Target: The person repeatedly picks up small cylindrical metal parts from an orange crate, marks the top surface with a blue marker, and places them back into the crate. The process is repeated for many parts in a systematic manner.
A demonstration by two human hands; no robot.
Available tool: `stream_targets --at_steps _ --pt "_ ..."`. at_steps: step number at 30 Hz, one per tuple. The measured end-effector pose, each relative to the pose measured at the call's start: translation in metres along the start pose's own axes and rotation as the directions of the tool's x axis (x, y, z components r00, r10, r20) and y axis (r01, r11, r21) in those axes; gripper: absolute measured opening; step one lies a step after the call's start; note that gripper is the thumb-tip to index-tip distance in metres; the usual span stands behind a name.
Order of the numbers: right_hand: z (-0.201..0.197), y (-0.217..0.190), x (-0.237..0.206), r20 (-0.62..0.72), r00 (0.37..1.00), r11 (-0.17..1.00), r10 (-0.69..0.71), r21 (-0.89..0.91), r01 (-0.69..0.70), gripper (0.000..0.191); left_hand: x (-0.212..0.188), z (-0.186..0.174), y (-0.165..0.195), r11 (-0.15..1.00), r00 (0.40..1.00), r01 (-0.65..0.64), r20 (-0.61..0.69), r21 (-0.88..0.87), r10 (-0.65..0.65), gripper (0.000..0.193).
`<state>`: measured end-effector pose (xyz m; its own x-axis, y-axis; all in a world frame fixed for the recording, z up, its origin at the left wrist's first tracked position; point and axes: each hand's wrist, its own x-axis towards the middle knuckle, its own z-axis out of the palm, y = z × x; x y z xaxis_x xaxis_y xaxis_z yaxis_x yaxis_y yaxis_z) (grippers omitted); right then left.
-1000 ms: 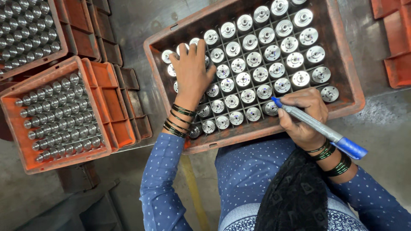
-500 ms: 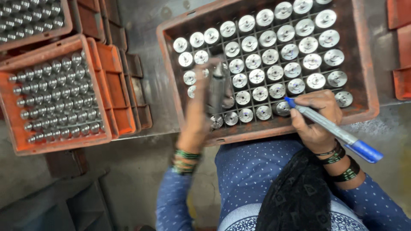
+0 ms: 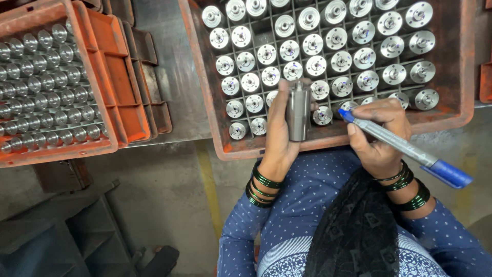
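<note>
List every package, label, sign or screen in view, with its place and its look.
No labels, signs or screens show.
Reddish-brown plastic crate: ahead of both hands, gridded, full of upright silver metal cylinders.
Orange plastic crate: far left, packed with smaller silver metal parts.
Left hand holds one silver cylinder; right hand holds a blue-capped marker.

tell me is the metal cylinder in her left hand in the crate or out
Out: the left hand holds the metal cylinder lifted above the crate.

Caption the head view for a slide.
Left hand lifts a metal cylinder from the orange crate; right hand holds a blue marker.
</note>
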<state>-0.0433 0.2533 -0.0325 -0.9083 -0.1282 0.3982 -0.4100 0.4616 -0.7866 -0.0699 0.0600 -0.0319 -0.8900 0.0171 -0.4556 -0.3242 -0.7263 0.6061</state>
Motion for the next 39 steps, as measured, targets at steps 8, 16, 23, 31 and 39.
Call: stream_targets --at_steps 8,16,23,31,39 --pt "0.008 -0.025 0.009 0.04 0.999 0.99 -0.033 0.141 0.027 0.025 0.007 -0.004 0.001 0.988 0.995 -0.034 0.083 -0.15 0.047 0.049" --pt "0.02 -0.043 0.033 0.029 0.984 0.985 -0.174 0.005 0.174 0.026 0.002 -0.004 0.004 0.997 0.993 -0.065 0.101 -0.037 0.068 0.034" --pt "0.027 -0.043 0.03 0.019 0.979 0.979 -0.202 0.045 0.201 0.021 0.004 0.0 0.006 0.994 0.997 -0.077 0.011 0.077 0.077 0.046" --pt "0.027 -0.042 0.027 0.035 0.979 0.979 -0.202 0.036 0.201 0.021 0.002 -0.003 0.006 0.994 0.996 -0.082 0.039 0.065 0.079 0.04" --pt "0.03 -0.031 0.028 0.005 0.982 0.981 -0.188 0.039 0.188 0.022 0.011 -0.007 -0.002 0.997 0.997 -0.071 0.038 0.004 0.071 0.047"
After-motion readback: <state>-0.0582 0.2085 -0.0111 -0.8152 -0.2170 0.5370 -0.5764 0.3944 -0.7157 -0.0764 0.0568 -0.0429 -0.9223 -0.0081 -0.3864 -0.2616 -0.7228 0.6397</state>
